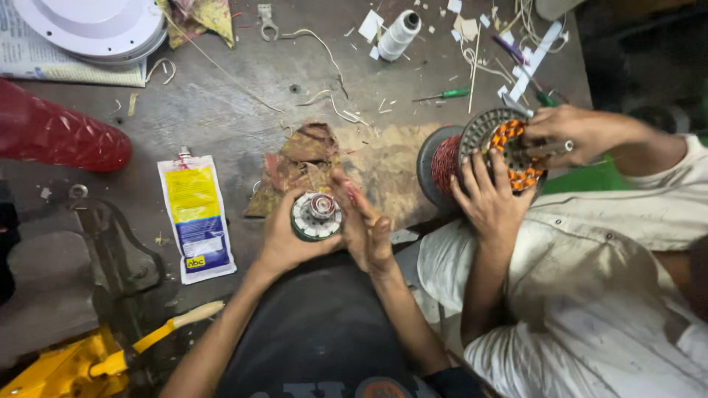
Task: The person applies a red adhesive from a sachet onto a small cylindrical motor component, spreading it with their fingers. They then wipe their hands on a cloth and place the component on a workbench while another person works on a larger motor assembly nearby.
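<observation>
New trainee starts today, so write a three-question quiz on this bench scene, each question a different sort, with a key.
1. True or false: the left hand holds a small round motor part.
2. What does the right hand do? A) grips a screwdriver B) rests open, palm against the part's side C) lies flat on the bench
3. Fill in: the co-worker's hands work on a stator with ____ coloured windings.

Key: 1 true; 2 B; 3 orange. The green-handled screwdriver lies untouched on the bench, near a white thread spool; a yellow and blue pouch lies to the left.
</observation>
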